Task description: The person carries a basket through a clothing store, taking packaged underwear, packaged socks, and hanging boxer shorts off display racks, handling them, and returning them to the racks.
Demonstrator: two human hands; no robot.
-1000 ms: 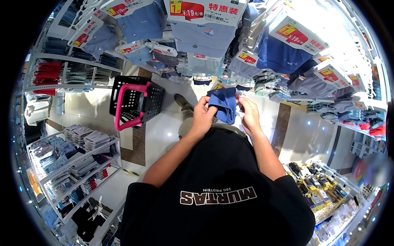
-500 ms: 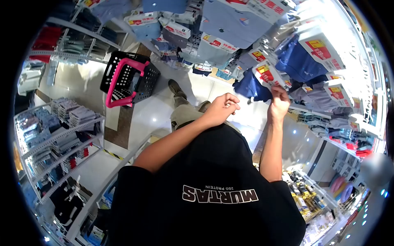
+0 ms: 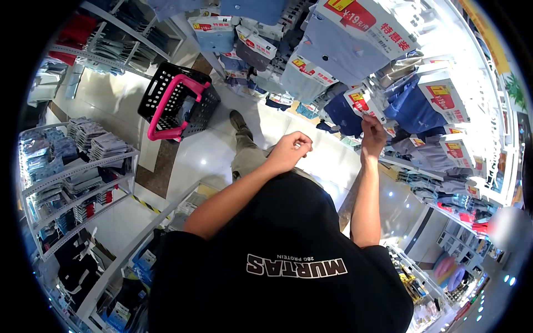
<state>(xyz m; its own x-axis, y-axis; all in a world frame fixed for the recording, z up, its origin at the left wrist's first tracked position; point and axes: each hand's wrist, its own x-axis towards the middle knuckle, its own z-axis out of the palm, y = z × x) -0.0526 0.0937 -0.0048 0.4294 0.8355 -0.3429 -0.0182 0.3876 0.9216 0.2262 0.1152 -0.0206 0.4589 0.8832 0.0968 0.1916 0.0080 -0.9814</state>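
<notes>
My right hand (image 3: 373, 139) is raised to the rack, its fingertips pinched on the lower edge of a white card header with a red and yellow price label (image 3: 361, 103). A folded navy garment (image 3: 342, 114) hangs from that card, beside other carded packs. My left hand (image 3: 290, 151) hovers in front of my waist, fingers loosely curled, with nothing visible in it. Close to my right hand, a larger blue garment pack (image 3: 413, 108) hangs to the right. Above it is a grey-blue pack (image 3: 347, 50) with a big price card.
A black shopping basket (image 3: 202, 114) with a pink handle stands on the tiled floor to the left. Shelves of folded clothes (image 3: 80, 172) line the far left. A low display stand (image 3: 130, 266) is beside my left arm, and another goods display (image 3: 413, 283) is at lower right.
The view has shifted slightly, so the rack sits further right. My left hand has drawn a little left, its fingers more curled. My right hand stays at the same card.
</notes>
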